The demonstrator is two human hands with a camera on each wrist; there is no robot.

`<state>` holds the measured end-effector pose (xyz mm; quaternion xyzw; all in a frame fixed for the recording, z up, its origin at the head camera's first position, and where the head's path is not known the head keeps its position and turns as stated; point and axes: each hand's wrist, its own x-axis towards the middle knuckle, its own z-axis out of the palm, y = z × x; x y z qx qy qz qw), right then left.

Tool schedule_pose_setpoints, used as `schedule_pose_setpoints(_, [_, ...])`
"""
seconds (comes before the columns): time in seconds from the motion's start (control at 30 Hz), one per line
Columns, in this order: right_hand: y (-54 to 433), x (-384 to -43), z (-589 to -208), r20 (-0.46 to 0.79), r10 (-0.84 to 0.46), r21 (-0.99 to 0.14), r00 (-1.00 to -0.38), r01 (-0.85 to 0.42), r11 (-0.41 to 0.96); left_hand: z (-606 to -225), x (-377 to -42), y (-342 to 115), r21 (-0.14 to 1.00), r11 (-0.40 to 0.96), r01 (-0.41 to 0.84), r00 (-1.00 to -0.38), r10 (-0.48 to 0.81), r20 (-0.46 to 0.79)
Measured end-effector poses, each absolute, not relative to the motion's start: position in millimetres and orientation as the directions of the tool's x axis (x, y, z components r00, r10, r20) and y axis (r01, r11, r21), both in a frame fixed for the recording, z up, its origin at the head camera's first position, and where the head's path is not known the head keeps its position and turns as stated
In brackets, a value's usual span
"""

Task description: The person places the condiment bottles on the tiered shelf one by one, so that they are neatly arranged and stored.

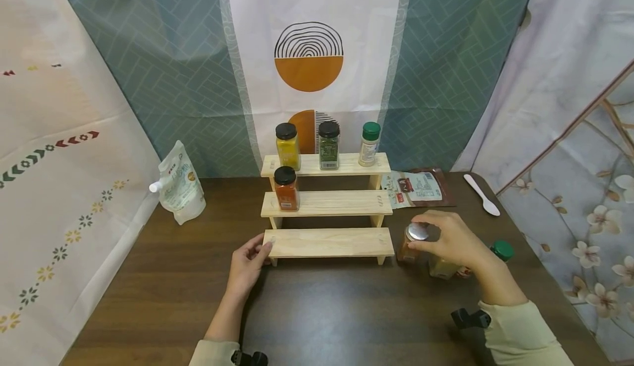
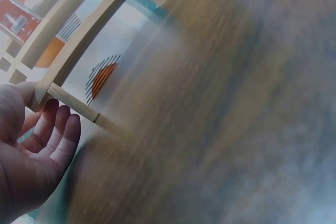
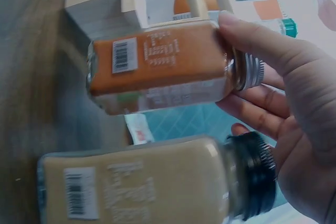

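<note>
A three-tier wooden rack (image 1: pixel 327 242) stands on the table. My left hand (image 1: pixel 249 263) pinches the left end of its lowest step, thumb on top and fingers below, as the left wrist view (image 2: pixel 42 150) also shows. My right hand (image 1: pixel 453 238) grips a spice jar with a silver lid (image 3: pixel 157 66) near its top, thumb on one side and fingers on the other. Orange-brown powder fills that jar, which is right of the rack. Beside it is a beige-filled jar with a black lid (image 3: pixel 131 182). An orange-red jar (image 1: pixel 287 189) sits on the middle step's left end.
On the top step are a yellow jar (image 1: pixel 288 146), a green-filled jar (image 1: pixel 329 146) and a green-lidded jar (image 1: pixel 369 145). A white spouted pouch (image 1: pixel 183 187) stands left. Behind the right hand lie a brown packet (image 1: pixel 418 187) and white spoon (image 1: pixel 481 194). Another green lid (image 1: pixel 502 250) shows beside the right wrist.
</note>
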<state>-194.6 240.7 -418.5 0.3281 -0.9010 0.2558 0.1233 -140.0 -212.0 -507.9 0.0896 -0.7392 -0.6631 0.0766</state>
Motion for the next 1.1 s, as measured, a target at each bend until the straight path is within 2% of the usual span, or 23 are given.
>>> schedule_pose_setpoints(0.53, [225.1,-207.8,-374.2,0.586,-0.487,-0.314,-0.648,-0.735,0.601,-508.3,-140.4,-211.8,0.995,0.097,-0.034,-0.972,-0.235,-0.01])
schedule_pose_setpoints(0.93, [202.2,-220.9,-355.1,0.602,-0.484,-0.353,-0.635,-0.756,0.552,-508.0,-139.4,-211.5,0.995,0.098,-0.031,-0.971,-0.238,-0.007])
schedule_pose_setpoints(1.1, [190.5,-226.4,-350.1,0.577,-0.471,-0.388,-0.668,-0.731,0.561,-507.7,-139.8,-211.7,0.995,0.099,-0.028,-0.972,-0.235,-0.005])
